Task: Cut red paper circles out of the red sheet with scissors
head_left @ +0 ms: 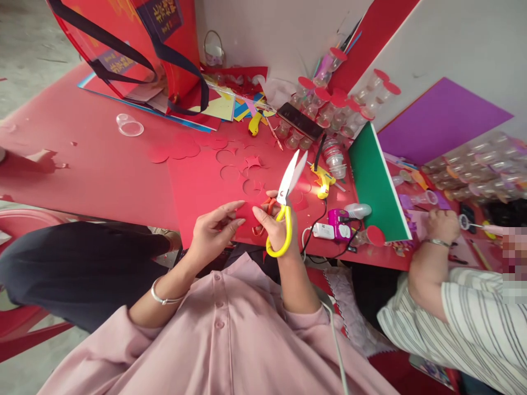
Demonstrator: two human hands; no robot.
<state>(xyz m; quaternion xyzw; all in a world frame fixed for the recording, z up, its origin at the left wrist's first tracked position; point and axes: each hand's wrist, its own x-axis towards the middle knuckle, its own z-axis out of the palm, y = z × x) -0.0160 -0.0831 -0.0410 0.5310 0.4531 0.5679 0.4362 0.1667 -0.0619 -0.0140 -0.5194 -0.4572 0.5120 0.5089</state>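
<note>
My right hand (278,225) is closed round scissors (284,192) with a yellow handle loop; their pale blades stand apart and point away from me. An orange-red loop shows beside the palm. My left hand (214,230) is curled, thumb and forefinger at the edge of a small red paper piece (248,213) between the two hands. Red on red makes its outline hard to see. Under the hands lies a red sheet (197,192), with cut rings and scraps (252,187) of red paper on it. Red paper discs (177,149) overlap at its far edge.
A yellow glue gun (323,181), a purple box with a white plug (340,225) and cables lie at the right. Behind are a phone (300,120), clear cups and a red bag (177,49). A green board (379,181) separates off a co-worker's arm (432,258).
</note>
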